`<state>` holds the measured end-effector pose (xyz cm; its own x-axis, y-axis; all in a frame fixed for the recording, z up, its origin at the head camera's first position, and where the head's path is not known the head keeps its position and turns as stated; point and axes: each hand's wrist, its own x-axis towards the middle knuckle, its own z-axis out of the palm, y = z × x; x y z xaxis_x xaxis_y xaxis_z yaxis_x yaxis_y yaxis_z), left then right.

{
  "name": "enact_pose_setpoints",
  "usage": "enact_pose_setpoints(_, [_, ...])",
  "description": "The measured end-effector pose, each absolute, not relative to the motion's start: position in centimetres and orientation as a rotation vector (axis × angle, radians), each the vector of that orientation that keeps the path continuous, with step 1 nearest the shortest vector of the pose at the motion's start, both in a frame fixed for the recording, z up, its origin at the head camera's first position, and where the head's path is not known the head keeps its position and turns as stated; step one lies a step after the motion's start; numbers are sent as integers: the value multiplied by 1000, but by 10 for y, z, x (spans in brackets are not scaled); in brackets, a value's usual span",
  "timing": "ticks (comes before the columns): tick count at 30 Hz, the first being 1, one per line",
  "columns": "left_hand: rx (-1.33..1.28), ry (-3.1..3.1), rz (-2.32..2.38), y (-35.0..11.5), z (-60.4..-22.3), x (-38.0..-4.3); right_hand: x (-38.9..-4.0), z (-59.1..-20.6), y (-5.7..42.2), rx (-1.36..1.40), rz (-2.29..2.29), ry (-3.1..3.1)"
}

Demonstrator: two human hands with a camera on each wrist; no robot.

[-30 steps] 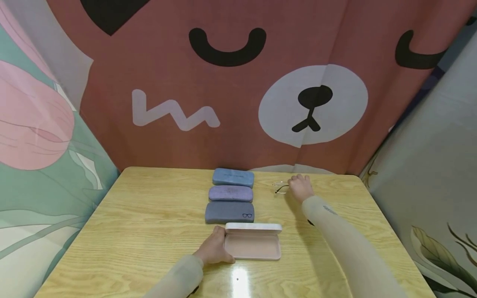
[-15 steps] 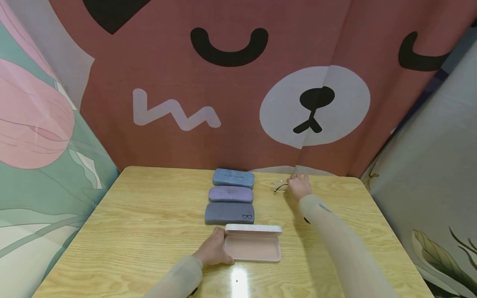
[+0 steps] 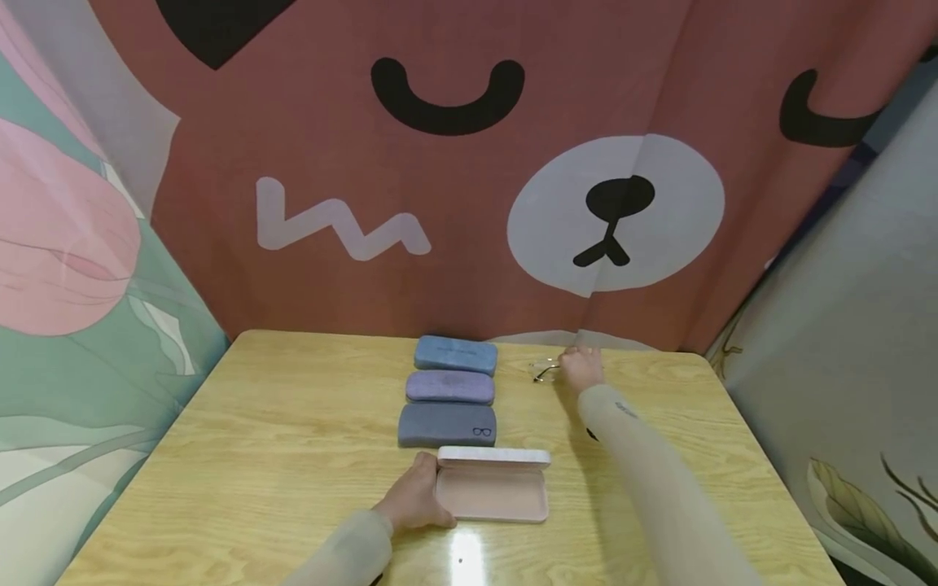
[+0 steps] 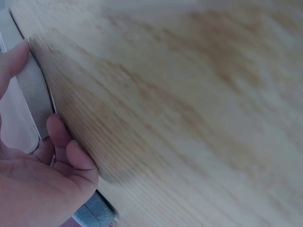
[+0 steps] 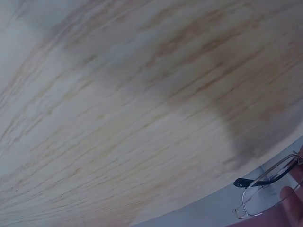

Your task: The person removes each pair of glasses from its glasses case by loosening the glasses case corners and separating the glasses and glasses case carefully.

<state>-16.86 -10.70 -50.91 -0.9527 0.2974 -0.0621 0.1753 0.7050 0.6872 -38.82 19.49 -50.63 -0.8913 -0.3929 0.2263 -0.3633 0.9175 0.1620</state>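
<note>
A pink-white glasses case [image 3: 494, 458] lies open on the table, its lid raised at the back and its inside bare. My left hand [image 3: 416, 495] holds the left end of it, thumb at the front corner and fingers behind. In the left wrist view, thumb and curled fingers lie along the case's edge [image 4: 35, 87]. At the far right, my right hand [image 3: 581, 371] grips a pair of thin-rimmed eyeglasses [image 3: 544, 373]. The right wrist view shows the dark temple tip [image 5: 243, 183] and a clear lens beside the fingers [image 5: 290, 204]; the rest is hidden or cut off.
Behind the open case, three closed glasses cases stand in a row: a grey-blue one [image 3: 445, 426] with a glasses print, a purple one [image 3: 449, 387] and a blue one [image 3: 455, 355]. The wooden table [image 3: 278, 423] ends at a printed curtain [image 3: 330, 293].
The right hand, still with the eyeglasses, has shifted slightly left. The left hand stays on the case. The whole view has tilted a little.
</note>
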Motion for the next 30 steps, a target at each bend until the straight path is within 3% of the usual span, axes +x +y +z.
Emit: enact_pose_setpoints(30, [397, 2746, 1078, -108, -512, -169, -398, -514, 187, 548, -267, -2956])
